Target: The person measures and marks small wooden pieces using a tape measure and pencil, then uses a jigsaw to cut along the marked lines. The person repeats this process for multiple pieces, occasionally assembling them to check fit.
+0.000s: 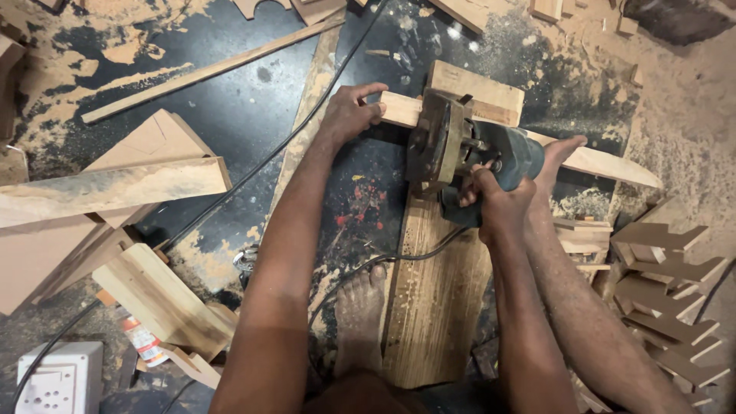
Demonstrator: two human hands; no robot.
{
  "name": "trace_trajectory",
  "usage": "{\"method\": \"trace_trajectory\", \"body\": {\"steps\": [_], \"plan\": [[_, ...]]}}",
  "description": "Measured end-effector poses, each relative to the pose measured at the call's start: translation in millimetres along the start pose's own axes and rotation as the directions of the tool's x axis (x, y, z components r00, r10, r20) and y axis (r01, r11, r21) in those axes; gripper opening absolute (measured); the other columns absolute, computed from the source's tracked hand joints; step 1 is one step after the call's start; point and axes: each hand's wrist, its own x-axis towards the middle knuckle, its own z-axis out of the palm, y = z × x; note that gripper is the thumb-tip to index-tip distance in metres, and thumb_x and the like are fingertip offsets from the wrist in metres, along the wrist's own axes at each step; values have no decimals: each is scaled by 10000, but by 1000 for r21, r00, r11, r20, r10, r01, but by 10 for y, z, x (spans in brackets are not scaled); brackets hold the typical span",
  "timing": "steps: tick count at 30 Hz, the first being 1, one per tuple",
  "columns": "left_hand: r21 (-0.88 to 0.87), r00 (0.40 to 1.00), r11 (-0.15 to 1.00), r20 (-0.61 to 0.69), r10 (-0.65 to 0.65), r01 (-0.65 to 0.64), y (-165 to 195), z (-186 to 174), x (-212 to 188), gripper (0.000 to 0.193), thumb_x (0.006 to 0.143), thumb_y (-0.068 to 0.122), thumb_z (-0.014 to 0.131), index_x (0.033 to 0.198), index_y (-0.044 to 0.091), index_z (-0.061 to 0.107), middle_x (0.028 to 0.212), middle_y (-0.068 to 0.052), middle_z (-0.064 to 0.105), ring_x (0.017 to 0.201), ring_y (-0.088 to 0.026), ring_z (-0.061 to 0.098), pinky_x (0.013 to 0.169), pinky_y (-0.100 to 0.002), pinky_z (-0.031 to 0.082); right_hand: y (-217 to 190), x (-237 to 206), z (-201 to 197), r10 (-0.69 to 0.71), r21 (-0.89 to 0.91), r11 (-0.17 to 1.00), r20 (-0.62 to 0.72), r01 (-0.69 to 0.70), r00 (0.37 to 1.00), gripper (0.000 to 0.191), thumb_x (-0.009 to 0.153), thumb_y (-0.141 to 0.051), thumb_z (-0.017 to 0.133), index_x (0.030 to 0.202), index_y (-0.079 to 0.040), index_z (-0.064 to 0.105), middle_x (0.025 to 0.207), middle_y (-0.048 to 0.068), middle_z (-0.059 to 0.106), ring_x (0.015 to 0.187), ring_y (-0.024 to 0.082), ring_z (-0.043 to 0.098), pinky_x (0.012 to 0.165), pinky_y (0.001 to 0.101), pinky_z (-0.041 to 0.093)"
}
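Observation:
My left hand point(351, 112) grips the near end of a pale wooden strip point(606, 163) that runs off to the right. A hand-held power saw point(445, 146) with a teal body and a metal base plate sits across the strip. My right hand point(497, 198) is closed around the saw's handle. The strip rests on a wood block point(479, 88) and on a long plank point(437, 299) that lies on the floor. The toes of one bare foot point(558, 157) press on the strip just right of the saw. The other bare foot point(360, 307) stands beside the plank.
A black cable point(291, 138) crosses the dark, sawdust-covered floor. Planks and offcuts point(115, 188) lie at the left, with a white socket box point(54, 379) at the bottom left. A stack of notched wooden pieces point(667, 307) is at the right. A thin batten point(207, 73) lies at the top left.

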Motion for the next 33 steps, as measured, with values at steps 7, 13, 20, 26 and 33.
{"method": "trace_trajectory", "body": {"steps": [7, 13, 20, 26, 33], "plan": [[16, 1000, 1000, 0, -18, 18, 37, -7, -27, 449, 848, 211, 764, 1292, 154, 730, 760, -66, 762, 630, -103, 685, 629, -271, 555, -23, 10, 11, 6, -16, 1000, -16, -6, 1000, 104, 927, 49, 633, 897, 1, 546, 660, 84, 567, 505, 184, 550, 485, 336, 483], [25, 1000, 999, 0, -21, 21, 51, -10, -23, 447, 850, 217, 769, 1292, 165, 733, 759, -65, 761, 624, -107, 681, 622, -275, 552, -17, 41, -3, 11, -14, 1000, -1, -11, 1000, 107, 935, 37, 640, 894, 1, 548, 665, 85, 572, 508, 177, 551, 488, 329, 483], [16, 1000, 1000, 0, -15, 15, 20, 3, -13, 449, 851, 229, 772, 1294, 169, 726, 758, -63, 761, 625, -103, 695, 613, -274, 559, -9, 79, -4, -31, -35, 999, 27, 31, 999, 111, 936, 36, 633, 885, 3, 541, 639, 95, 567, 493, 192, 552, 479, 333, 484], [42, 999, 998, -3, 37, -37, 8, 0, 3, 438, 867, 229, 767, 1298, 165, 726, 748, -62, 764, 632, -97, 698, 622, -269, 555, -21, 101, 14, -19, -34, 999, 29, 20, 999, 110, 940, 48, 621, 887, 0, 537, 636, 87, 553, 493, 188, 544, 480, 334, 481], [44, 1000, 999, -4, 5, -5, 19, 9, -10, 441, 862, 229, 762, 1297, 170, 724, 749, -63, 760, 617, -104, 687, 611, -278, 557, -18, 122, 32, -9, 3, 1000, 1, 9, 1000, 126, 939, 57, 630, 890, -9, 533, 644, 74, 547, 492, 182, 540, 469, 336, 477]]}}
